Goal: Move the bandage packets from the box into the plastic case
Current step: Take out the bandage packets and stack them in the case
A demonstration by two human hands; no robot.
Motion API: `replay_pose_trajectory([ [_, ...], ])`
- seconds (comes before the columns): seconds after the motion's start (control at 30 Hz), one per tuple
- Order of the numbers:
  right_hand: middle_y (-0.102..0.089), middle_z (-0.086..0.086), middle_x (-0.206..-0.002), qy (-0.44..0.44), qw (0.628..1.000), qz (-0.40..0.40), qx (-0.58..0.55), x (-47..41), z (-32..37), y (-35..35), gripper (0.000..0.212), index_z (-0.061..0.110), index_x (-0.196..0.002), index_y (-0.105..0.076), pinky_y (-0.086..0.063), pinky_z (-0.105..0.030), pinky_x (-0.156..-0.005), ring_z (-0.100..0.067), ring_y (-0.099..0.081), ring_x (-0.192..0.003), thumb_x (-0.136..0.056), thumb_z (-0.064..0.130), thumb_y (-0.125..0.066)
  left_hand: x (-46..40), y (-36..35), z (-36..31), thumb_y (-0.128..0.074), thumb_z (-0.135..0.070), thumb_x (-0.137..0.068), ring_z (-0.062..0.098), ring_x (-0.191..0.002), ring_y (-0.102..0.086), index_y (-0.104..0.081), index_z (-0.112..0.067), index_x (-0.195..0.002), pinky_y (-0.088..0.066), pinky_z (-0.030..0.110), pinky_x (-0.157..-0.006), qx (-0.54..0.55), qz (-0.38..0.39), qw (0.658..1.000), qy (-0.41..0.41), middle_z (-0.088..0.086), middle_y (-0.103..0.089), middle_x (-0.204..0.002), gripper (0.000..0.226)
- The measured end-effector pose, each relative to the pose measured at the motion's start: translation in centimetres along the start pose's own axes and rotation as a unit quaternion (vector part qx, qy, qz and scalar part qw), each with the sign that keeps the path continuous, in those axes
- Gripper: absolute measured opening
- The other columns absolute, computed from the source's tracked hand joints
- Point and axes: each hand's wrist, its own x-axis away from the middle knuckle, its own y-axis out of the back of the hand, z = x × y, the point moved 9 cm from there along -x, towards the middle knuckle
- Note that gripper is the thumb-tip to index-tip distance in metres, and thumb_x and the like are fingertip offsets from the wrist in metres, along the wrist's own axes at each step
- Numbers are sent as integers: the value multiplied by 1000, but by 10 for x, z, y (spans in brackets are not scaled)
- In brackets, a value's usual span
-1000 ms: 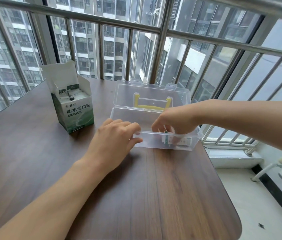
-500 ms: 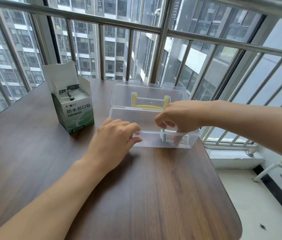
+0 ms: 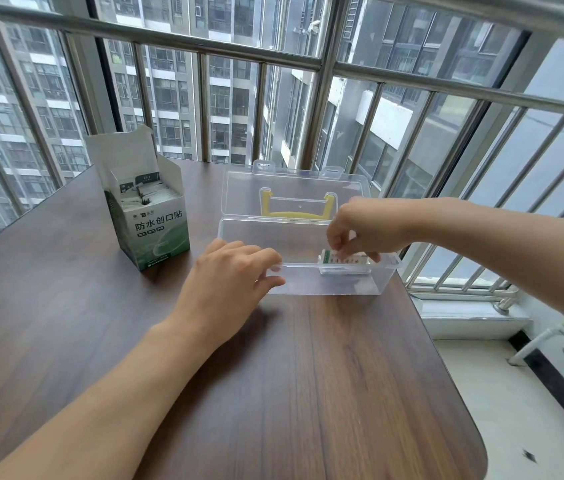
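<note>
While left hand (image 3: 228, 275) grips one case (image 3: 308, 282) | right hand (image 3: 356, 230) loosely curled above packets (image 3: 343, 263) | one box (image 3: 150, 216)

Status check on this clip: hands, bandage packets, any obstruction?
Left hand gripping case front rim. Right hand above packets inside case. More packets in box. Nothing blocking.
</note>
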Motion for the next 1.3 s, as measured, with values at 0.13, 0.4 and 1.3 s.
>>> replay_pose_trajectory([
  [0.13,-69,7,-73,-10,999,-46,22,0,2,13,5,19,-87,-73,-50,-23,-55,-11,-66,-57,-92,21,-72,0,1,1,-83,-29,-78,20,-65,-65,-70,-23,-85,-42,30,-64,2,1,1000,2,-11,-69,-70,17],
  [0.4,-61,7,-80,-43,985,-126,113,3,5,10,9,23,-87,-70,-42,-27,-58,-16,-60,-72,-87,28,-77,0,0,0,-83,-30,-78,19,-64,-64,-70,-23,-84,-42,30,-65,2,0,1000,4,-10,-68,-70,16],
  [1.3,-70,9,-68,2,996,-74,-40,-3,7,32,11,24,-74,-73,-48,-16,-56,-7,-66,-60,-78,23,-83,1,1,9,-70,-43,-79,22,-73,-65,-69,-23,-93,-37,34,-79,-18,-15,999,31,-10,-68,-76,25],
])
